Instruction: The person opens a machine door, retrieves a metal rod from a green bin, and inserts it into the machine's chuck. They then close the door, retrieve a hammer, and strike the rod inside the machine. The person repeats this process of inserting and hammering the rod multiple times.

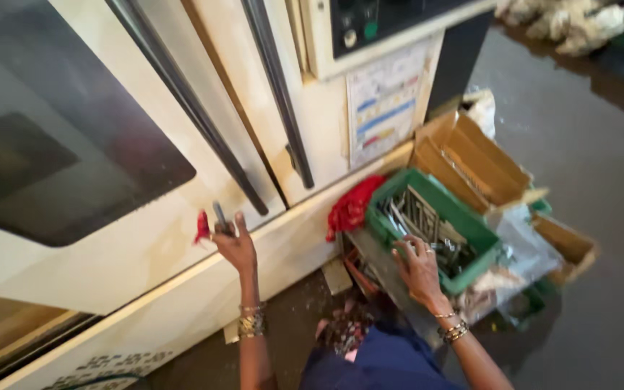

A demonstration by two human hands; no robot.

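Observation:
My left hand [234, 242] is raised against the cream door of a large machine [139, 245]; it grips a small grey metal piece and a bit of red cloth [202, 226] near the lower end of a dark door handle [189, 108]. My right hand [420, 269] reaches into a green plastic crate [471, 220] that holds several long metal parts [420, 213]. Its fingers rest on those parts; whether they grip one I cannot tell. Both wrists wear bangles.
A red cloth [354, 204] lies beside the crate against the machine's base. Open cardboard boxes [482, 162] and clear plastic bags [525, 253] stand to the right. A control panel [370, 25] and a printed sheet [386, 105] sit higher up. The floor [601, 166] is dark concrete.

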